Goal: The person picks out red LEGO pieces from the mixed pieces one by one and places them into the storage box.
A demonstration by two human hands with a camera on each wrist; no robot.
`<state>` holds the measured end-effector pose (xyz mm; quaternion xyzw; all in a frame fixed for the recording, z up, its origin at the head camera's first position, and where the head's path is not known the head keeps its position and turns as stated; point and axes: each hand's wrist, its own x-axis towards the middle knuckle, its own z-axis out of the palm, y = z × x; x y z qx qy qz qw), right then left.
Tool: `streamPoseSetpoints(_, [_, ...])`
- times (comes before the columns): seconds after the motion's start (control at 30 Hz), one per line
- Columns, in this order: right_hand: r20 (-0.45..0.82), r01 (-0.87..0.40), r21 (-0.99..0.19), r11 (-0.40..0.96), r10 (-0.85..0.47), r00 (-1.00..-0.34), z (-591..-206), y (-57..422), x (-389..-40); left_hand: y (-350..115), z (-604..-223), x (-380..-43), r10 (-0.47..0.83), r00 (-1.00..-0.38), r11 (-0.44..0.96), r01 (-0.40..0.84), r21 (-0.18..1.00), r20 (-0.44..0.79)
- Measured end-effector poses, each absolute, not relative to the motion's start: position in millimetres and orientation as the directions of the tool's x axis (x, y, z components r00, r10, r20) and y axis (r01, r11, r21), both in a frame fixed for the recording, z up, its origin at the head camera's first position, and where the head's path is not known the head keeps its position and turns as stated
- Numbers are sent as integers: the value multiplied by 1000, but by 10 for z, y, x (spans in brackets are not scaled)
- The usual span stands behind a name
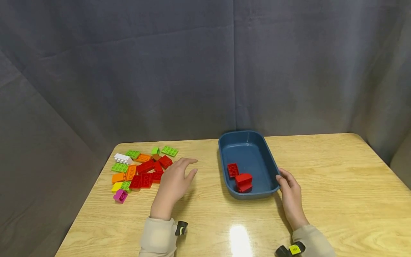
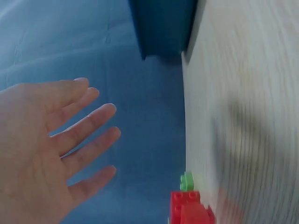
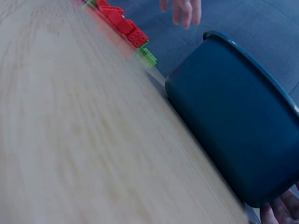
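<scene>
1. The blue bin point(image 1: 255, 162) is being supported by the table point(image 1: 205, 225), with a few red bricks point(image 1: 244, 177) being contained at its near end.
2. Its near right corner is being pinched at the rim by the right hand point(image 1: 292, 201), thumb on top, fingers outside.
3. The bin is probably being made light by thin, stiff, rather slick plastic; the rim is judged to be offering the surest hold.
4. Nothing is being held by the left hand point(image 1: 173, 184), its fingers being spread above the table, beside the pile point(image 1: 146, 180).
5. Hard, light, sturdy bricks are apparently being offered there, best pinched by opposite sides.
6. The background is being filled by a grey curtain point(image 1: 160, 71).
</scene>
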<state>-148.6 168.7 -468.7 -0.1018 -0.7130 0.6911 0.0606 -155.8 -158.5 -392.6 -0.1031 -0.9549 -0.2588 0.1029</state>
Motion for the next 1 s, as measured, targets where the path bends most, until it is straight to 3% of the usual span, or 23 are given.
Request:
streamPoseSetpoints(0.13, [-62,71,-997,33,223,-973,-4692,1672,-1474,-1720,-3940,-1535,76,-976,845,172,505,206])
streamPoseSetpoints(0.33, [-45,58,-997,51,219,-975,-4685,1647,-1485,-1939,-4002,-1499,-10,-978,891,86,445,208])
streamPoseSetpoints(1.0, [-43,55,-997,45,231,-972,-4702,1689,-1487,-2262,-4207,-1531,-61,-988,888,11,461,140])
